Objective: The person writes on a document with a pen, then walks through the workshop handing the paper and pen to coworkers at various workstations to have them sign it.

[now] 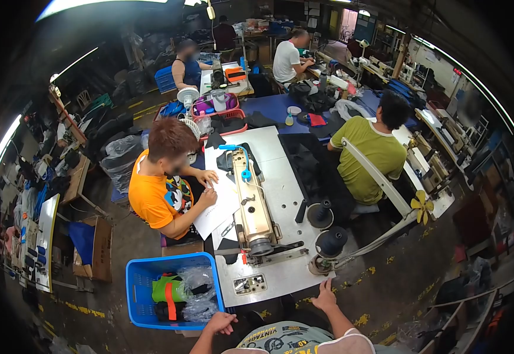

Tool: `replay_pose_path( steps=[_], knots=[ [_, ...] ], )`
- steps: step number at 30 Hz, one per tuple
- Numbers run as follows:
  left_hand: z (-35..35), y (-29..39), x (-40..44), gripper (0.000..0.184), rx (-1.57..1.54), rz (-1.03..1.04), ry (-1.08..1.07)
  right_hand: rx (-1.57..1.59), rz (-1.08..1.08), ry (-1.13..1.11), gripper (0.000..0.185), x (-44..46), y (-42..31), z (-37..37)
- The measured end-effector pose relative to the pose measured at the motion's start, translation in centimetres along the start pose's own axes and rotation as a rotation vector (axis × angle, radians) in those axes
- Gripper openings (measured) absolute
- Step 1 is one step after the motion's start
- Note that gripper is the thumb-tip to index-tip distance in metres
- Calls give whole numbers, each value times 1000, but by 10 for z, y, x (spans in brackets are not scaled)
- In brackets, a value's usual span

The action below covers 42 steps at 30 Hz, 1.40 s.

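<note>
Low in the view, my left hand hangs beside the right rim of a blue basket, its fingers curled and what they hold, if anything, too small to tell. My right hand has its fingers apart at the near right corner of a white sewing table, below the thread cones, and holds nothing. A beige sewing machine stands on that table. Across it, a person in an orange shirt leans over white paper with both hands on it.
Black thread cones stand at the table's right edge. Green and orange items and clear plastic lie in the basket. A person in a green shirt sits at the right, near a metal arm. Other people work at tables farther back.
</note>
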State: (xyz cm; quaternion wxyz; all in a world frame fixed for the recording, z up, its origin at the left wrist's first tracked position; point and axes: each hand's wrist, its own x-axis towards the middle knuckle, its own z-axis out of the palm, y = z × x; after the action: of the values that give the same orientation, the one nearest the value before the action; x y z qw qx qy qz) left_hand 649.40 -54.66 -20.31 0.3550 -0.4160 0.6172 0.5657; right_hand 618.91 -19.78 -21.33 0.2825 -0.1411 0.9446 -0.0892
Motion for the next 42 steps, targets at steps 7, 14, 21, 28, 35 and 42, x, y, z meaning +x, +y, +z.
replay_pose_path(
  steps=[7,14,21,28,35,42],
  knots=[
    [1,2,-3,42,-9,-8,2,-5,1,-30,106,-2,-3,-7],
    [1,-1,1,42,-18,-17,1,-24,2,-60,107,1,-3,-11],
    [1,-1,3,42,-13,-35,-3,-33,32,-135,110,2,-7,-18],
    [1,-1,4,42,-12,-38,0,-27,31,-139,112,3,-6,-17],
    [-1,0,4,43,-6,-35,-16,-22,31,-164,112,0,-7,-24],
    [-2,-1,4,43,1,-34,-29,3,13,-170,112,-3,-4,-27]
  ],
)
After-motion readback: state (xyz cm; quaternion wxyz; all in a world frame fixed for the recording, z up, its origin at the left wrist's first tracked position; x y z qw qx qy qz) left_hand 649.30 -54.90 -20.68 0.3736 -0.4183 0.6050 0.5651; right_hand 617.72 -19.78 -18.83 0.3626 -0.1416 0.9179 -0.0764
